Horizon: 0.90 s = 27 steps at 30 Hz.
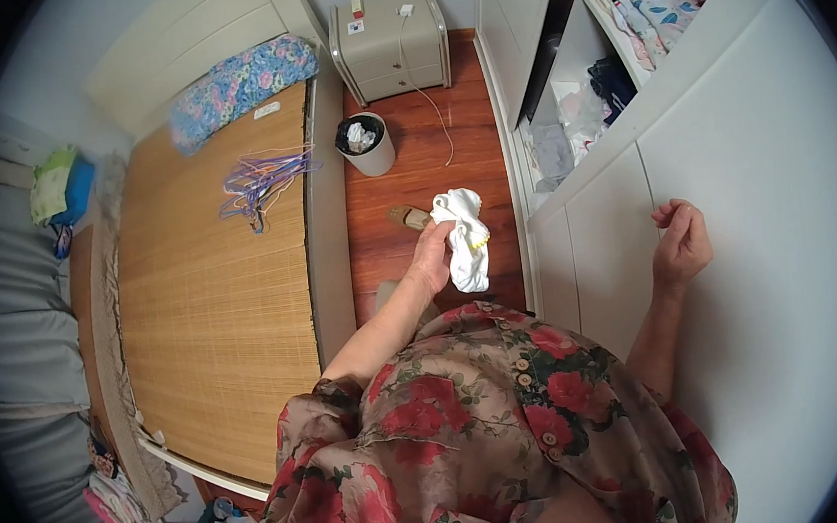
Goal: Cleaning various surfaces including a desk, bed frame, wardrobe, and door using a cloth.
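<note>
A bunched white cloth item (pixel 466 247) with yellow trim along one edge is in my left hand (pixel 433 257), gripped at its left side above the floor. Whether it is socks or a small garment cannot be told. Off to the right, my right hand (pixel 682 244) is raised in front of the white wardrobe door (pixel 749 250). Its fingers are curled in and nothing shows in them; whether it touches the door is unclear. Beneath the cloth, a brown slipper (pixel 409 216) lies on the reddish wood floor (pixel 423 136).
An open wardrobe section at the right holds folded clothes (pixel 660 10) and bagged items (pixel 581 120). Left is a bed with a bamboo mat (pixel 222 299), several hangers (pixel 265 181) and a floral pillow (pixel 246 83). A waste bin (pixel 375 158) and nightstand (pixel 386 43) stand ahead; a cable (pixel 436 105) trails down.
</note>
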### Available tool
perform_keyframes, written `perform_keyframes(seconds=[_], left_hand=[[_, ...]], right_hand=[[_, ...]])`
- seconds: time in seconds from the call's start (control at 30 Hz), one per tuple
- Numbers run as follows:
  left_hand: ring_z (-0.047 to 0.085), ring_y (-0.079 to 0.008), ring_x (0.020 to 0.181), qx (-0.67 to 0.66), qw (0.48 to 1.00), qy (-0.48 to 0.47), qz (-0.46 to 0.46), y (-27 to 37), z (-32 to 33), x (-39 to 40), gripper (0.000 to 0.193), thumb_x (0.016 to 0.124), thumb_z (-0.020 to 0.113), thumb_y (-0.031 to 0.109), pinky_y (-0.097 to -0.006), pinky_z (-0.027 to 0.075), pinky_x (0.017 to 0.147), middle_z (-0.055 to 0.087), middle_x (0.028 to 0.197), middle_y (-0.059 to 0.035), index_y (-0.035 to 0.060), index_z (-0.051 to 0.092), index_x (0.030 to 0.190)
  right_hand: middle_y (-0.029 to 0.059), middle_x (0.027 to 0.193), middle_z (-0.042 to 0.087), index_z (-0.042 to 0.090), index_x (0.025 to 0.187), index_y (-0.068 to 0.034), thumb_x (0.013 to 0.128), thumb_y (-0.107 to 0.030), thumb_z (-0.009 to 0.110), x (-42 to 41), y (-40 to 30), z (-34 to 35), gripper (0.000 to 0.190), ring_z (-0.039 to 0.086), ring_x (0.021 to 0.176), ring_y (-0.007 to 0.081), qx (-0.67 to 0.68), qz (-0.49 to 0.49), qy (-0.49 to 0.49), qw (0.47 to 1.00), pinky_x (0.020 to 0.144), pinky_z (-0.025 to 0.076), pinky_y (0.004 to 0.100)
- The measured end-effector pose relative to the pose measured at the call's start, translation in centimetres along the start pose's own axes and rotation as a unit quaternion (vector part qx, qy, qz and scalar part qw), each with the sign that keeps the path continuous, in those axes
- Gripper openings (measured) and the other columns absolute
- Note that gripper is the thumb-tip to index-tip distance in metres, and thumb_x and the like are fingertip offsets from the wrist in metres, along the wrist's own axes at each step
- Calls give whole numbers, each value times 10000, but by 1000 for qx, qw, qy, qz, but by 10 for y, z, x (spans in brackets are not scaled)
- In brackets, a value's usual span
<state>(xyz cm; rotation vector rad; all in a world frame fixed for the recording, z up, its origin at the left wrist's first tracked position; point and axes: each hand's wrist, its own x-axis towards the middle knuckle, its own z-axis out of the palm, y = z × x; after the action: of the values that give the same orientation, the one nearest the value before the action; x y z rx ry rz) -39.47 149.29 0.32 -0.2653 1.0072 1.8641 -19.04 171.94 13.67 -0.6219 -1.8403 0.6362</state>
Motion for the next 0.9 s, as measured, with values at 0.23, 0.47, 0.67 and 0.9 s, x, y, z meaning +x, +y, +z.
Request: perform_keyframes(seconds=[0.23,0.47,0.67,0.9], left_hand=[[586,-238,995,-9,999,19,28,5,-10,2,341,871,503,127,-401,499,853,584,1118,-101,80,482,1208],[585,-244,992,-23,997,60,38,11,-33,-3,332,863,498,131,-407,493,861,586,1104,-103,66,505,1188],[586,-252,986,-34,996,71,42,12,-37,1,337,862,495,139,-412,492,858,592,1100,-114,46,504,1186],[588,-259,975,-57,996,48,43,21,-62,12,355,850,508,206,-406,484,856,618,1060,-118,53,528,1169]], right_hand=[[99,736,616,586,869,72,955,-79,422,2,1,2,239,600,621,141,-2,-11,-10,1000,571,499,244],[110,735,611,575,881,84,958,-85,413,11,4,13,247,593,608,150,55,3,8,998,559,493,249],[109,711,620,589,846,77,949,-85,440,12,4,17,243,607,594,146,63,19,33,997,539,494,239],[109,711,623,589,848,76,953,-92,434,13,6,25,251,601,584,141,61,41,49,996,534,491,236]])
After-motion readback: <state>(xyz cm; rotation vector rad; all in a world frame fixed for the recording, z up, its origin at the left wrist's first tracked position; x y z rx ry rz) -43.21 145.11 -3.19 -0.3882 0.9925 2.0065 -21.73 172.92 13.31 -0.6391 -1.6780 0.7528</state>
